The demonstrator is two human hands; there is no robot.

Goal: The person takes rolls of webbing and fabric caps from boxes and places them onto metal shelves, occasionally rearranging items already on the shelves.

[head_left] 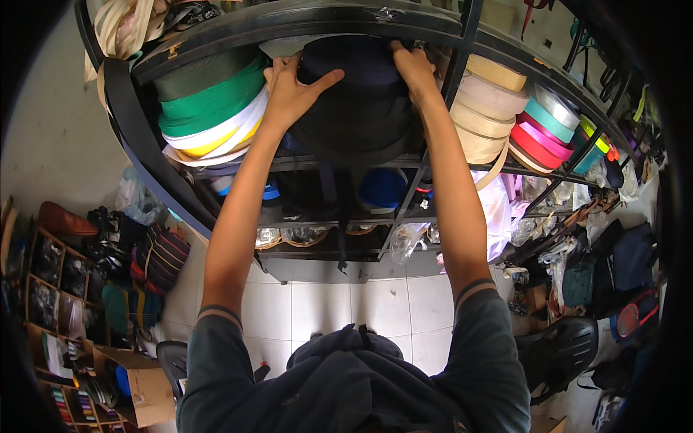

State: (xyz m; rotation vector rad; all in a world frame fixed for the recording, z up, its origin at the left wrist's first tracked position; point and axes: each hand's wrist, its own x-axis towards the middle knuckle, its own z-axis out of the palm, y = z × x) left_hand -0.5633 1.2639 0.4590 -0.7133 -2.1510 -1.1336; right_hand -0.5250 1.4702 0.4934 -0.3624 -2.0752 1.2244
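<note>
A dark navy roll of webbing lies on top of a stack of black webbing rolls on the upper shelf. My left hand is on the roll's left side, its thumb stretched across the front and its fingers bent at the edge. At the right side, my right hand holds the same roll, fingers curled, thumb toward its top. The far side of the roll is hidden under the shelf above. Left of the stack are green, white and yellow webbing rolls; beige rolls stand to its right.
A black metal shelf bar runs just above my hands, and an upright post stands right of my right hand. Loose dark straps hang at left. Pink, red and teal rolls sit farther right. A black chair is behind at right.
</note>
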